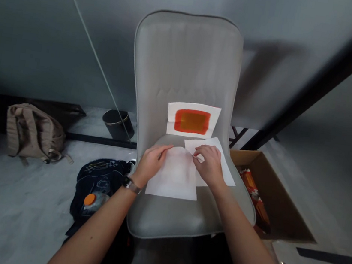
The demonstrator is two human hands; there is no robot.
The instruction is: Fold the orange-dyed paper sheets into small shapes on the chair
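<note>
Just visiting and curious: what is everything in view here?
chair: one, grey, centre
front sheet: one, white, on seat under both hands
second sheet: one, white, under right hand
painted sheet: one, white with orange rectangle, leaning on chair back
backpack: one, beige, floor left
bag: one, dark blue, floor beside chair
bin: one, black, floor left of chair
cardboard box: one, brown, floor right
watch: one, dark, left wrist
left hand: one, on front sheet
right hand: one, on both sheets

Tan backpack (pixel 33 131), black bin (pixel 117 124), cardboard box (pixel 286 207)
</note>
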